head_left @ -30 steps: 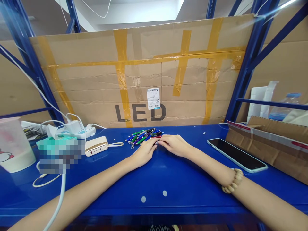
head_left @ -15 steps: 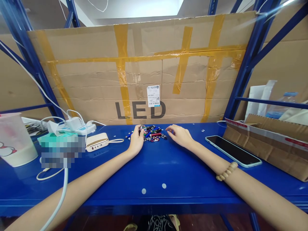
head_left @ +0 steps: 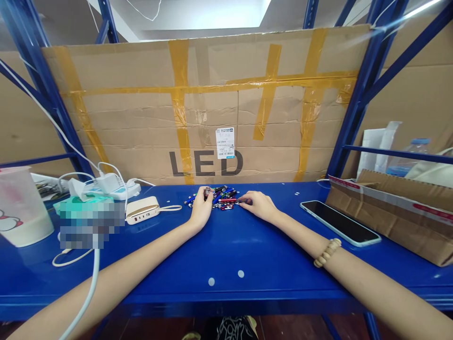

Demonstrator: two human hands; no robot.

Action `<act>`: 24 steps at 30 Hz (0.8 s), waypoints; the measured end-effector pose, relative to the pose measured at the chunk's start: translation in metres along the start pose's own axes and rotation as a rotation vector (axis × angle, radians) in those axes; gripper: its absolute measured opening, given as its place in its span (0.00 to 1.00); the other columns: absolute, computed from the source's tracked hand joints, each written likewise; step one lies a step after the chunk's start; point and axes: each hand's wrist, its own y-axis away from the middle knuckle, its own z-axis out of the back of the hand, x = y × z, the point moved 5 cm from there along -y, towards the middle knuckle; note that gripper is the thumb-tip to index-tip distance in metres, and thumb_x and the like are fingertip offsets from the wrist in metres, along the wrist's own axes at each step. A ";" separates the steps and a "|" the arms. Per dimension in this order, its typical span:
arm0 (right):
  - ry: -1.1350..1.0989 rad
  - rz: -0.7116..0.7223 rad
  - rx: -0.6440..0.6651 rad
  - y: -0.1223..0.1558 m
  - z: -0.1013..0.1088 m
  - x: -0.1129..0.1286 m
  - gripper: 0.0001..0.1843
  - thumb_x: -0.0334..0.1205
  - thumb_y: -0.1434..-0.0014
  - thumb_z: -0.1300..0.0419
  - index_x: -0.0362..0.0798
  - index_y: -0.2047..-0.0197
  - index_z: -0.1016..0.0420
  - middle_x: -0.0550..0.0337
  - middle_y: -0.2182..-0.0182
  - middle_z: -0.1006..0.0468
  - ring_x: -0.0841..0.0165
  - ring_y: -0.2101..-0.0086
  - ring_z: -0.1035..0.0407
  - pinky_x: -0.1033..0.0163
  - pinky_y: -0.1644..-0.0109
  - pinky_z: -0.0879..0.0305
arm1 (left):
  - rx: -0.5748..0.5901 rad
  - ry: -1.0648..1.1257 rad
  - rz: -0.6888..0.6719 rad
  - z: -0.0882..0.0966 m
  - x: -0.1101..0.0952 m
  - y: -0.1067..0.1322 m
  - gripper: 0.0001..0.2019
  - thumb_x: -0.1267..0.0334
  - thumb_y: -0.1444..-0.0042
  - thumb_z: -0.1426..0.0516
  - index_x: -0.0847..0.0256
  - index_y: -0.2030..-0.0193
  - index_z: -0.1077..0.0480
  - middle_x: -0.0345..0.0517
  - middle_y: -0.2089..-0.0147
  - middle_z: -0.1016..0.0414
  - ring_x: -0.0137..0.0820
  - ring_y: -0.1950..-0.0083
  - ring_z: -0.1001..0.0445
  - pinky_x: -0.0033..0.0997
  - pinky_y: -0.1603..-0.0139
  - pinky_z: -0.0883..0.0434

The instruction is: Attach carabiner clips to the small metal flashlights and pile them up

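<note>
A small pile of coloured pen-like sticks [head_left: 223, 194] lies on the blue shelf [head_left: 226, 255], close to the cardboard sheet at the back. My left hand [head_left: 201, 207] rests at the pile's left side, fingers curled round one or two of the sticks. My right hand [head_left: 257, 204] lies at the pile's right side, its fingertips pinching the end of a stick. A beaded bracelet [head_left: 326, 252] sits on my right wrist.
A phone [head_left: 339, 222] lies face up to the right, beside an open cardboard box [head_left: 396, 212]. To the left are a white power bank [head_left: 143, 210], a power strip with chargers [head_left: 109, 186], cables and a plastic cup [head_left: 21, 208]. A taped cardboard sheet marked LED [head_left: 212, 108] closes the back.
Both hands moved away from me into the pile, then parted to its two sides. The right hand came back to the pile's right edge. The sticks have been bunched closer together.
</note>
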 end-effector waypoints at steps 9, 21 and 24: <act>-0.082 -0.121 -0.119 0.000 0.005 -0.014 0.10 0.41 0.41 0.45 0.51 0.60 0.25 0.62 0.61 0.24 0.68 0.64 0.30 0.64 0.64 0.36 | 0.047 0.115 0.046 -0.004 0.000 0.000 0.03 0.68 0.46 0.51 0.63 0.67 0.37 0.35 0.77 0.43 0.25 0.76 0.42 0.23 0.75 0.45; -0.094 -0.073 -0.101 -0.001 0.001 -0.007 0.10 0.44 0.43 0.42 0.50 0.60 0.24 0.61 0.61 0.25 0.68 0.63 0.31 0.64 0.62 0.36 | 0.035 0.148 0.077 -0.003 0.005 -0.002 0.04 0.73 0.45 0.51 0.64 0.68 0.37 0.35 0.77 0.43 0.24 0.76 0.44 0.23 0.75 0.46; -0.065 -0.055 -0.090 0.001 0.003 -0.003 0.09 0.46 0.46 0.39 0.52 0.65 0.22 0.60 0.61 0.26 0.66 0.59 0.33 0.63 0.60 0.37 | 0.038 0.148 0.073 -0.003 0.004 -0.001 0.05 0.73 0.46 0.52 0.64 0.68 0.37 0.35 0.77 0.43 0.25 0.76 0.43 0.23 0.74 0.46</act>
